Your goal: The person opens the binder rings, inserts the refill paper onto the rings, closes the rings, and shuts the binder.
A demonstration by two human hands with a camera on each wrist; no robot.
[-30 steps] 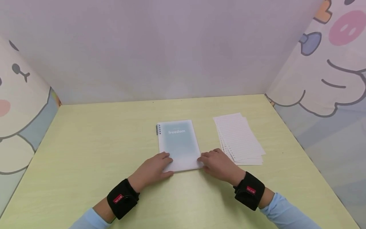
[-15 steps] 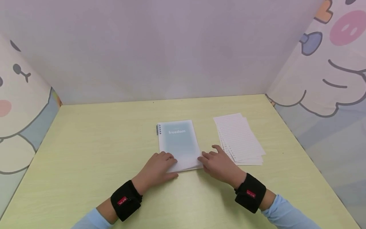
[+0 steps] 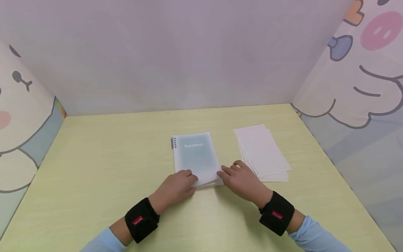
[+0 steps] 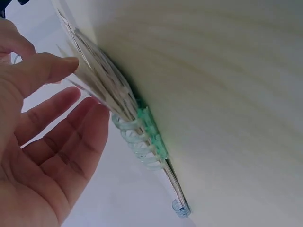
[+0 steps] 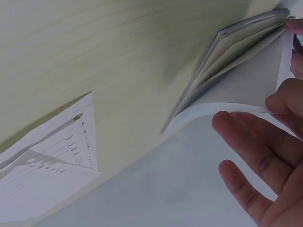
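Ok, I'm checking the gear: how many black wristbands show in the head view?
2: the left black wristband, just behind the left hand, and the right black wristband, behind the right hand. Both hands hold the ring-bound "freedom" notebook.

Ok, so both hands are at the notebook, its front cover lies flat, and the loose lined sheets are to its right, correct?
Not quite: the front cover isn't flat. The right wrist view shows it raised, with a gap between it and pages below. The rest stands: left hand and right hand are at the notebook, loose lined sheets to its right.
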